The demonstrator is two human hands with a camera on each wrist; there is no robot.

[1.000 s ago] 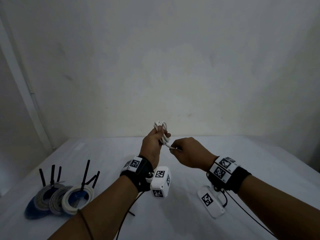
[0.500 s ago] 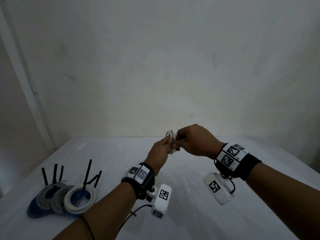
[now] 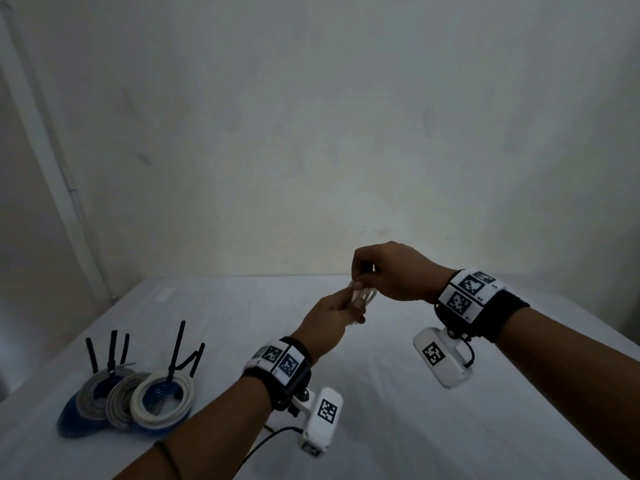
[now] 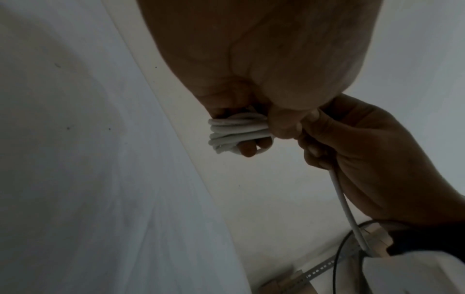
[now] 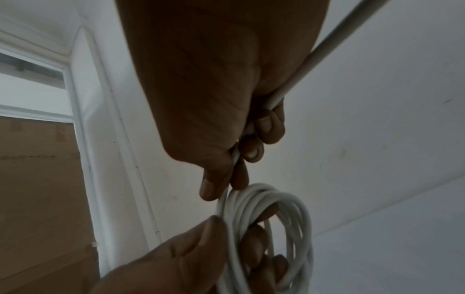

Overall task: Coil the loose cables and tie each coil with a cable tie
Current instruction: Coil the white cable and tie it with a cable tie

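Left grip [image 3: 334, 308] clamped round white cable coil [image 5: 270, 224], raised over counter [image 3: 398, 427]; right grip [image 3: 388, 275] pinching its loose tail [image 4: 346, 208]: lay each turn snug, keep loops even.

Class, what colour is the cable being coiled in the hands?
White. The cable shows best in the right wrist view.

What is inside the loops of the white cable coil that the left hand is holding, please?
The left hand's fingers pass through the round white cable coil, with the thumb pressing outside. The right hand pinches the cable's loose end. The coil's lower part runs out of view.
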